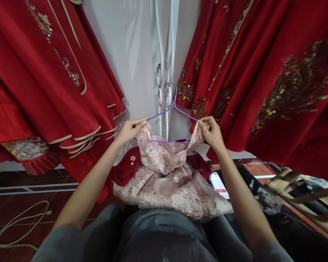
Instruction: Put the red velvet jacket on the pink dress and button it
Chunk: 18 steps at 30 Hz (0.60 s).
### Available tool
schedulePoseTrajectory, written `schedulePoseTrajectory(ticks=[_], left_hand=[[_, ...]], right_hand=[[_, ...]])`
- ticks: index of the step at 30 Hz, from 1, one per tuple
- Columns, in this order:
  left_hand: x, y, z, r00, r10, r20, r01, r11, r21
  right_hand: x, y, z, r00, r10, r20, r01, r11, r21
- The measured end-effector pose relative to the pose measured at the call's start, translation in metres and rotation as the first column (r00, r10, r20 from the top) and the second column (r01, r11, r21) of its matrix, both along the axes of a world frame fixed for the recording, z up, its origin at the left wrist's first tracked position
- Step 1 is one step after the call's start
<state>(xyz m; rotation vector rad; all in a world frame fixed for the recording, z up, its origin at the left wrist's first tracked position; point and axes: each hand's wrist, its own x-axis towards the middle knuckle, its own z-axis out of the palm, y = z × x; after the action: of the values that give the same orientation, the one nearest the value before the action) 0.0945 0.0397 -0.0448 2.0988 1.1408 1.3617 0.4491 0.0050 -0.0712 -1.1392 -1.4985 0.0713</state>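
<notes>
A pale pink brocade dress (169,185) with gold thread lies over my lap, its neckline raised in front of me. Inside its top sits a thin purple hanger (161,113), hook upward near a white metal frame. My left hand (131,130) is closed on the left shoulder strap at the hanger's end. The right strap is pinched between the fingers of my right hand (211,134). Dark red velvet cloth (127,169) with a pearl flower ornament shows beside the bodice, and more of it shows on the right.
Red gowns (79,91) with cream trim hang at the left; red gowns with gold sequins (287,87) hang at the right. Between them stands the white scrolled frame (160,47). A phone (220,185) with a lit screen lies at right. A pale cable (22,222) coils on the floor.
</notes>
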Motion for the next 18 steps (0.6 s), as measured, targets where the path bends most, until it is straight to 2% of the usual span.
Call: schedulePoseTrajectory(ticks=[2,4,7,8,9,10,11,13,14,15,16,18], left_hand=[[0.004,0.003,0.01,0.991,-0.059,-0.118,0.061,0.998,0.015],[-0.003,0.011,0.008,0.994,-0.024,-0.105,0.028,0.999,0.037],[-0.03,0.024,-0.013,0.976,0.167,0.14,-0.166,0.986,-0.014],[-0.04,0.025,-0.022,0.958,0.23,0.174,-0.22,0.973,-0.073],[-0.049,0.025,-0.031,0.964,0.241,0.11,-0.225,0.964,-0.141],[-0.056,0.023,-0.04,0.984,0.176,-0.006,-0.173,0.964,-0.204],[-0.06,0.018,-0.048,0.99,0.035,-0.14,-0.073,0.959,-0.273],[-0.062,0.007,-0.06,0.91,-0.26,-0.322,0.127,0.917,-0.379],[-0.061,0.003,-0.064,0.865,-0.344,-0.365,0.185,0.895,-0.405],[-0.059,0.0,-0.066,0.85,-0.368,-0.377,0.207,0.891,-0.404],[-0.056,0.0,-0.067,0.868,-0.344,-0.359,0.197,0.901,-0.386],[-0.053,0.008,-0.064,0.945,-0.227,-0.237,0.134,0.926,-0.353]], right_hand=[[0.001,0.002,-0.002,1.0,0.027,-0.013,-0.027,1.0,-0.007],[0.002,0.005,-0.003,0.997,0.068,-0.024,-0.069,0.997,-0.023],[0.003,0.008,-0.005,0.993,0.11,-0.035,-0.111,0.993,-0.039],[0.002,0.009,-0.005,0.993,0.113,-0.036,-0.114,0.993,-0.039],[0.002,0.009,-0.004,0.993,0.113,-0.036,-0.115,0.993,-0.041],[0.002,0.009,-0.004,0.993,0.112,-0.036,-0.113,0.993,-0.043],[0.002,0.009,-0.004,0.993,0.109,-0.035,-0.111,0.993,-0.046],[0.002,0.009,-0.003,0.994,0.106,-0.03,-0.108,0.993,-0.051],[0.002,0.009,-0.003,0.994,0.106,-0.03,-0.108,0.993,-0.053],[0.002,0.009,-0.002,0.994,0.106,-0.032,-0.108,0.993,-0.053],[0.003,0.009,-0.002,0.994,0.108,-0.035,-0.11,0.993,-0.053],[0.003,0.009,-0.002,0.992,0.119,-0.047,-0.121,0.991,-0.055]])
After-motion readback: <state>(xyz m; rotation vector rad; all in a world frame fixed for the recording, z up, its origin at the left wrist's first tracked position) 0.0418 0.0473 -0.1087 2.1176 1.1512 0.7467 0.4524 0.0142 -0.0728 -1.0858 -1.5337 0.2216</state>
